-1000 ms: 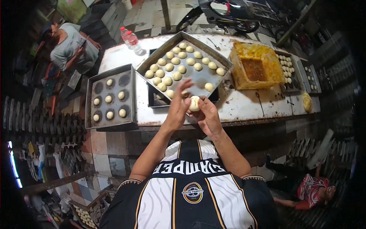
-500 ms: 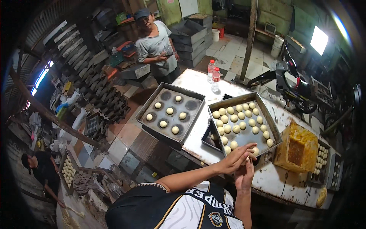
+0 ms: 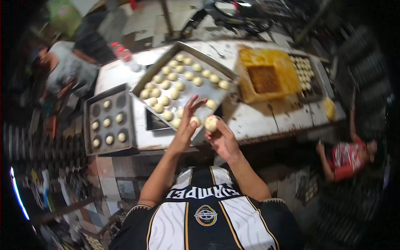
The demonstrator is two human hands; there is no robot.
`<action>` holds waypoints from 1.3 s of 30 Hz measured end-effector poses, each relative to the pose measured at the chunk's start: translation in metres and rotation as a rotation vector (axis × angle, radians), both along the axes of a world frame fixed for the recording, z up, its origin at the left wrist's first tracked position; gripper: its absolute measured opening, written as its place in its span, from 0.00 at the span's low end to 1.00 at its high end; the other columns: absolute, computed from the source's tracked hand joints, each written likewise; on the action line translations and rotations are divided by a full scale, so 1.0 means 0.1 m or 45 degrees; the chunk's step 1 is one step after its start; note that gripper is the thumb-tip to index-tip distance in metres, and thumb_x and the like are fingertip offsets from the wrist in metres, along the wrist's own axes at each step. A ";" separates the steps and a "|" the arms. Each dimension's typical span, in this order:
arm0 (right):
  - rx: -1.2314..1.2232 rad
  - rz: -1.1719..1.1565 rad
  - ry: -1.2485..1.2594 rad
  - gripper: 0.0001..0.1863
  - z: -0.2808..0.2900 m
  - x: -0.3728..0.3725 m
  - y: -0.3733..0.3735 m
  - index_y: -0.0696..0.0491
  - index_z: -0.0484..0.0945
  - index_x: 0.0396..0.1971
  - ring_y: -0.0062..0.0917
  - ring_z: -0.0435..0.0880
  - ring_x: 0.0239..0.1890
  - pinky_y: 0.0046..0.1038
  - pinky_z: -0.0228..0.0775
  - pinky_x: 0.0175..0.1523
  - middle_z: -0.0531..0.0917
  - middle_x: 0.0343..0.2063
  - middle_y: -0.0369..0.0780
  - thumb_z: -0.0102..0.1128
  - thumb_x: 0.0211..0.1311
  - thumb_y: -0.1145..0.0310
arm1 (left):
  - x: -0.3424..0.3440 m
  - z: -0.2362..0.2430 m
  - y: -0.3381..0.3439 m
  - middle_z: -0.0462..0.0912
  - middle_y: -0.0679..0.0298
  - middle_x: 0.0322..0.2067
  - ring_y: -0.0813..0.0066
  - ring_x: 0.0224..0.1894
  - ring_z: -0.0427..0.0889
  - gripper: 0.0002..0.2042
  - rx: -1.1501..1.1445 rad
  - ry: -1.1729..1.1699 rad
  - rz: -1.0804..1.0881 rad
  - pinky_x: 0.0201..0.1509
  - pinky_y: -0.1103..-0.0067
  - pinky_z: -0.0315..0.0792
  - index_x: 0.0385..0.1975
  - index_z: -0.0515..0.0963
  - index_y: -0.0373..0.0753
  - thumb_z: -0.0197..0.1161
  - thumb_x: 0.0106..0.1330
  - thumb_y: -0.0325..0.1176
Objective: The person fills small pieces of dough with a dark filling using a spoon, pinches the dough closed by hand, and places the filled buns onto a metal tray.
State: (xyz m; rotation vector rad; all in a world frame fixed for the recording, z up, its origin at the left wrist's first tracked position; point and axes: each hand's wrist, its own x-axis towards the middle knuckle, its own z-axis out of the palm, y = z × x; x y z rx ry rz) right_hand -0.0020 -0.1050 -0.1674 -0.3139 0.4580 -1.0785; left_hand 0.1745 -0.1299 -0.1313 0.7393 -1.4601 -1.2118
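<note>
My right hand (image 3: 223, 139) holds a pale round dough ball (image 3: 211, 123) between thumb and fingers, with small marks on its surface. Beside it, my left hand (image 3: 185, 129) is open, fingers spread and raised, and I see nothing held in it. Both hands are over the near corner of a deep square metal tray (image 3: 196, 95), which carries many dough balls (image 3: 165, 84) in loose rows. One dough ball lies close by the left thumb; whether they touch I cannot tell.
Left on the white table (image 3: 246, 125) stands a pan with round dark spots (image 3: 109, 90) and several dough balls. A yellow-smeared square container (image 3: 246, 89) and another filled tray (image 3: 308, 92) stand right. Bottles (image 3: 121, 53) are behind. People appear at left (image 3: 68, 71) and right (image 3: 348, 158).
My view has swung right and down, blurring the edges. My hands, close together before, have parted; the dough ball now shows plainly in the right one, and the left fingers have spread.
</note>
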 end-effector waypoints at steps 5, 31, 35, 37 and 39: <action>0.066 -0.027 -0.138 0.18 -0.08 -0.40 -0.14 0.48 0.70 0.64 0.19 0.80 0.47 0.26 0.75 0.47 0.81 0.48 0.34 0.54 0.79 0.64 | -0.57 -0.18 -0.20 0.79 0.51 0.63 0.62 0.73 0.67 0.31 0.248 -0.129 -0.214 0.76 0.67 0.57 0.76 0.53 0.35 0.56 0.78 0.36; -0.916 -0.200 2.747 0.11 -2.14 -2.36 -0.86 0.55 0.76 0.44 0.45 0.73 0.56 0.47 0.61 0.64 0.77 0.49 0.48 0.55 0.70 0.64 | -0.53 -0.91 -0.09 0.84 0.60 0.40 0.73 0.43 0.82 0.15 0.599 -0.170 0.993 0.52 0.77 0.75 0.53 0.76 0.30 0.48 0.82 0.36; -1.307 0.211 2.400 0.12 -2.27 -2.69 -0.57 0.57 0.78 0.45 0.49 0.73 0.58 0.50 0.64 0.63 0.77 0.50 0.53 0.58 0.68 0.65 | -0.24 -0.93 -0.33 0.86 0.50 0.44 0.52 0.49 0.85 0.10 0.399 -0.952 0.999 0.54 0.65 0.76 0.47 0.81 0.33 0.58 0.73 0.29; -1.191 0.126 2.475 0.16 -2.23 -2.96 -0.76 0.61 0.77 0.47 0.53 0.74 0.57 0.51 0.65 0.63 0.77 0.50 0.58 0.59 0.67 0.64 | -0.17 -0.82 -0.42 0.85 0.48 0.45 0.45 0.49 0.82 0.13 0.216 -1.143 0.757 0.56 0.62 0.76 0.47 0.82 0.35 0.62 0.64 0.30; -0.704 -0.138 2.749 0.17 -2.22 -2.79 -0.85 0.63 0.77 0.50 0.55 0.73 0.58 0.52 0.62 0.67 0.77 0.50 0.58 0.57 0.70 0.66 | -0.22 -1.06 -0.53 0.85 0.47 0.45 0.46 0.50 0.83 0.16 0.420 -1.284 0.386 0.57 0.60 0.75 0.47 0.83 0.38 0.61 0.60 0.30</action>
